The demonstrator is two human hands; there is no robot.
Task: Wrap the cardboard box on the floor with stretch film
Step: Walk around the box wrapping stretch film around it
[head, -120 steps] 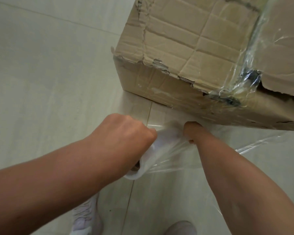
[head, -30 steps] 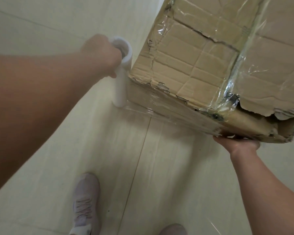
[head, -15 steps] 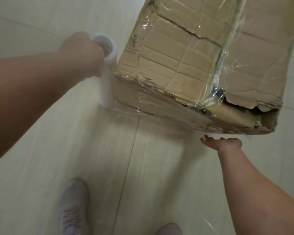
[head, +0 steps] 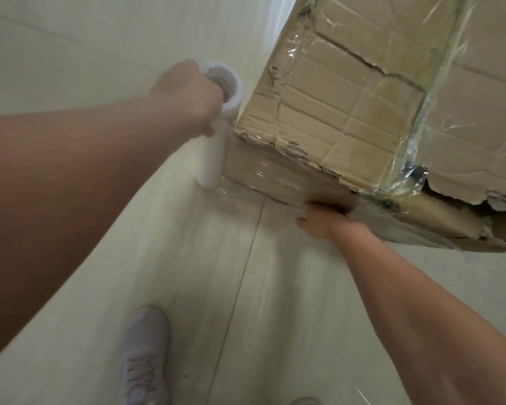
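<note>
A pale lilac fabric shoe (head: 145,358) with stitched lacing is nearest, and the rounded toe of a second shoe (head: 304,401) is at the bottom edge. Both stand on a smooth, glossy floor (head: 70,287) of cream tiles split by a thin grout line.

Beyond the shoes, the right hand (head: 322,220) lies against the lower near face of the cardboard box (head: 348,112). Its thumb points left. The fingers are lost in shadow and blur against the cardboard, so I cannot tell whether they lie flat or curled.

To the left of that hand and further out, the left hand (head: 187,95) is clenched around the upper end of the roll (head: 214,153). The roll is a white, matte cylinder with a hollow round core. It stands nearly upright, with its lower end at the floor, just beside the box's near left corner.

From the roll, clear stretch film (head: 263,171) runs rightward across the box's near face toward the right hand. It is shiny and finely wrinkled.

The box sits on the floor directly beyond the right hand and to the right of the left hand. It is brown corrugated board, heavily creased into a grid of folds, and its top edges are ragged and torn. A flap gapes open at the corner to the right of the right hand. A glossy, crinkled band of film (head: 430,83) crosses the top away from the hands.
</note>
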